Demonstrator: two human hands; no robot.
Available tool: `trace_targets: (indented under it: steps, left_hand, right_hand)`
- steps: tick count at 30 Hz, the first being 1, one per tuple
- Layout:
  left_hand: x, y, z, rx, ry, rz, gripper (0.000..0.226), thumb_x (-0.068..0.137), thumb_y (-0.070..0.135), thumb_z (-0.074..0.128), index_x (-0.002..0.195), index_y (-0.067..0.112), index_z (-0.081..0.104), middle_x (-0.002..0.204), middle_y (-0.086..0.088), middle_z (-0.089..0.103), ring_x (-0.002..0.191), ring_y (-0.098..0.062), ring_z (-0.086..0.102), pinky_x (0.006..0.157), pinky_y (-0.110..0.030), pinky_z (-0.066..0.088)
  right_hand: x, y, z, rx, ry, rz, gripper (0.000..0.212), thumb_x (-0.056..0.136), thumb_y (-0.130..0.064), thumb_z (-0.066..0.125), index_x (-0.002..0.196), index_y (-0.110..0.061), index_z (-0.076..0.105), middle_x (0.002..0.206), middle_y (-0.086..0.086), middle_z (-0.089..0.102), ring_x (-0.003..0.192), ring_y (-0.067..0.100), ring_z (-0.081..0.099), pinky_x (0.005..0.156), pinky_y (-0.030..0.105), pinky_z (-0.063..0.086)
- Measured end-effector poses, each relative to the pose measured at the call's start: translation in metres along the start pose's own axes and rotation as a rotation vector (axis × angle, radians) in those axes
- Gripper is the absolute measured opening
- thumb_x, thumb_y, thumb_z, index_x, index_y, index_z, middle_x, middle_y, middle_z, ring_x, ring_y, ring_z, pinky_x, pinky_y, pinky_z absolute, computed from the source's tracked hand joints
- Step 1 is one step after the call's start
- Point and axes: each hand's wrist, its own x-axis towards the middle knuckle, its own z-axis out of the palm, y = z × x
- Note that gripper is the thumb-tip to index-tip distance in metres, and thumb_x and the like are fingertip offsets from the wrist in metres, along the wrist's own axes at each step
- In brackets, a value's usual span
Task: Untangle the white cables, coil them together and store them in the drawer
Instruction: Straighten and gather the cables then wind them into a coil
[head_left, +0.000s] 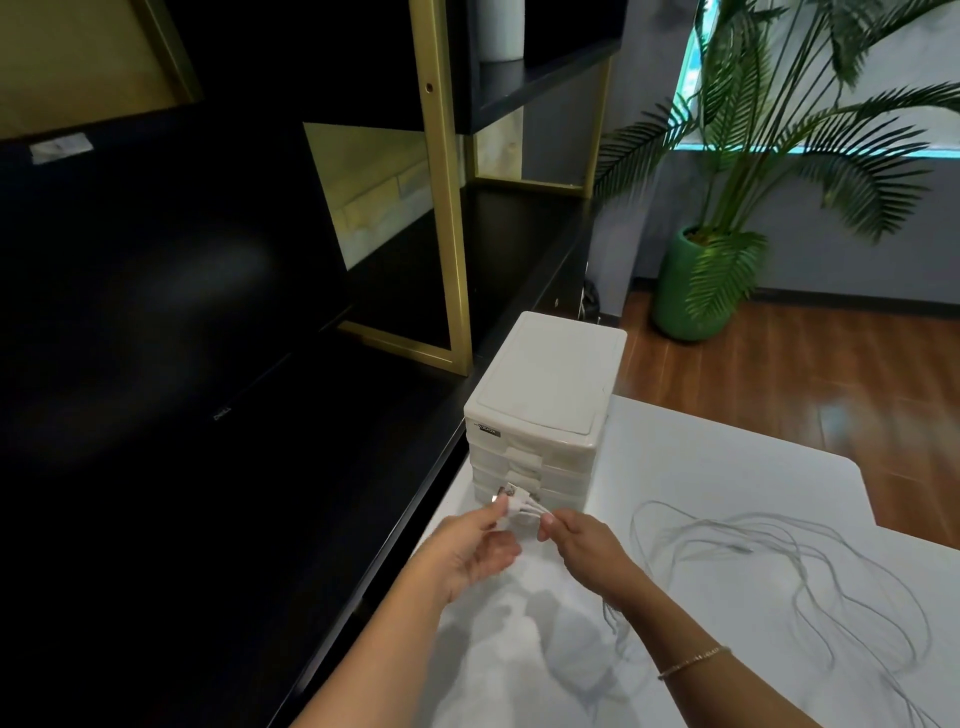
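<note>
Both hands up front of the drawer unit (540, 415), drawers all closed. Left hand (478, 545) pinches the plug ends (511, 496) w/ thumb + fingers; right hand (582, 540) pinches the same bunch just right of that grip, fingers curled on the cords. White cables (779, 582) trail back under the right wrist and sprawl in loose overlapping loops on the desk (701, 457), right of the grips. Risk, imo: pulling from the plug end could cinch those loops into knots, or drag slack off the desk edge; uneven ends could make a messy coil.
</note>
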Motion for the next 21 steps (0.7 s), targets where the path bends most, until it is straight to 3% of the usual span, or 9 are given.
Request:
trace_targets:
  steps: [2, 5, 8, 11, 14, 16, 18, 21]
  left_hand:
    - [-0.007, -0.009, 0.009, 0.014, -0.047, -0.056, 0.035, 0.093, 0.041, 0.054, 0.092, 0.006, 0.058, 0.088, -0.012, 0.067, 0.072, -0.022, 0.066, 0.070, -0.031, 0.057]
    - [-0.012, -0.021, 0.024, -0.124, -0.063, -0.022, 0.038, 0.096, 0.039, 0.046, 0.089, 0.006, 0.063, 0.066, -0.003, 0.070, 0.062, -0.016, 0.067, 0.078, -0.031, 0.055]
    - [-0.014, -0.025, 0.026, -0.208, 0.023, 0.009, 0.035, 0.097, 0.031, 0.048, 0.083, 0.003, 0.064, 0.052, 0.001, 0.065, 0.046, -0.007, 0.064, 0.069, -0.026, 0.056]
    - [-0.013, -0.027, 0.022, -0.192, 0.043, 0.038, 0.030, 0.096, 0.028, 0.052, 0.085, 0.004, 0.065, 0.055, 0.001, 0.067, 0.052, -0.007, 0.065, 0.061, -0.024, 0.056]
    - [-0.013, -0.027, 0.020, -0.223, 0.084, 0.059, 0.023, 0.097, 0.024, 0.052, 0.084, 0.008, 0.062, 0.049, 0.004, 0.062, 0.043, -0.003, 0.059, 0.053, -0.023, 0.052]
    - [-0.013, -0.029, 0.020, -0.207, 0.127, 0.054, 0.026, 0.098, 0.025, 0.049, 0.083, 0.009, 0.063, 0.051, 0.004, 0.061, 0.046, -0.004, 0.058, 0.050, -0.022, 0.050]
    - [-0.012, -0.033, 0.018, -0.185, 0.134, 0.039, 0.028, 0.099, 0.026, 0.047, 0.088, 0.008, 0.066, 0.066, -0.001, 0.067, 0.058, -0.009, 0.059, 0.055, -0.024, 0.051]
    - [-0.010, -0.036, 0.015, -0.218, 0.122, 0.039, 0.029, 0.099, 0.022, 0.045, 0.088, 0.007, 0.066, 0.080, -0.004, 0.069, 0.069, -0.013, 0.059, 0.064, -0.026, 0.050]
  right_hand:
    - [-0.001, 0.000, 0.006, -0.032, 0.025, 0.000, 0.030, 0.102, -0.031, 0.033, 0.081, -0.023, 0.053, 0.076, -0.009, 0.053, 0.070, 0.005, 0.047, 0.059, 0.010, 0.033]
    - [-0.006, -0.004, 0.020, -0.013, 0.013, -0.003, 0.030, 0.102, -0.030, 0.034, 0.091, -0.016, 0.058, 0.087, -0.003, 0.062, 0.079, 0.010, 0.055, 0.067, 0.016, 0.040]
    - [-0.010, -0.006, 0.029, -0.019, 0.002, -0.045, 0.034, 0.102, -0.031, 0.034, 0.107, -0.014, 0.064, 0.099, 0.001, 0.067, 0.087, 0.011, 0.057, 0.076, 0.020, 0.042]
    - [-0.009, -0.010, 0.030, -0.096, -0.050, -0.096, 0.034, 0.102, -0.029, 0.032, 0.115, -0.017, 0.062, 0.107, 0.001, 0.067, 0.093, 0.013, 0.057, 0.080, 0.023, 0.042]
    - [-0.005, -0.012, 0.030, -0.225, -0.114, -0.133, 0.035, 0.101, -0.031, 0.031, 0.124, -0.022, 0.056, 0.114, 0.001, 0.066, 0.106, 0.019, 0.059, 0.087, 0.029, 0.044]
    - [-0.005, -0.009, 0.032, -0.274, -0.155, -0.140, 0.036, 0.101, -0.032, 0.030, 0.131, -0.026, 0.049, 0.118, 0.003, 0.065, 0.108, 0.021, 0.059, 0.090, 0.031, 0.046]
    - [-0.007, -0.007, 0.034, -0.286, -0.206, -0.154, 0.038, 0.101, -0.028, 0.029, 0.137, -0.027, 0.040, 0.120, 0.006, 0.063, 0.106, 0.023, 0.060, 0.089, 0.031, 0.048]
    - [-0.008, -0.009, 0.028, -0.242, -0.303, -0.160, 0.044, 0.098, -0.015, 0.036, 0.140, -0.027, 0.035, 0.108, 0.008, 0.065, 0.084, 0.018, 0.061, 0.074, 0.023, 0.050]
